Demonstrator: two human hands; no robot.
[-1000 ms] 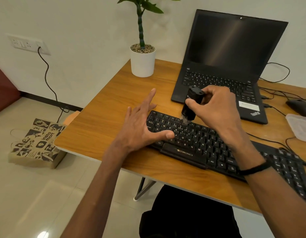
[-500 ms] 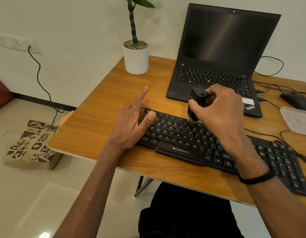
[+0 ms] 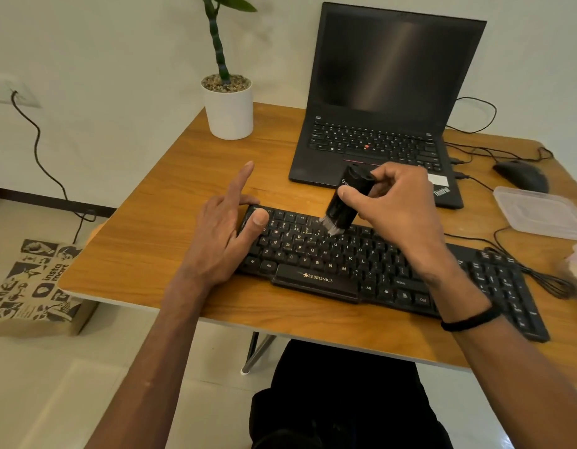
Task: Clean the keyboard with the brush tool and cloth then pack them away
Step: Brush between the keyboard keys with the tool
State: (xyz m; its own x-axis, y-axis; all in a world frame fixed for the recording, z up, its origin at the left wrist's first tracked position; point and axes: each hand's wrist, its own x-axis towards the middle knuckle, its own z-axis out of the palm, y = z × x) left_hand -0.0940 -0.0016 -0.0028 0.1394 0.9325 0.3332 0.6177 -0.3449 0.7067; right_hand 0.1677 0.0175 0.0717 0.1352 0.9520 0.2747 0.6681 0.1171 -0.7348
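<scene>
Right hand point(image 3: 400, 209) fingers clenched round brush tool point(image 3: 347, 202), bristles on Zebronics keyboard point(image 3: 313, 254) top rows. Left hand point(image 3: 222, 234) fingers released, thumb pinning keyboard's left end against sliding.

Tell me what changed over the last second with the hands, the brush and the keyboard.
The right hand has carried the brush tool rightward and up along the keyboard, from the letter rows to the number row. The left hand slid toward the keyboard's top left corner; its thumb now rests there. Unchanged: the right hand still grips the brush, bristles on the keys, and the left hand stays flat, steadying the keyboard.
</scene>
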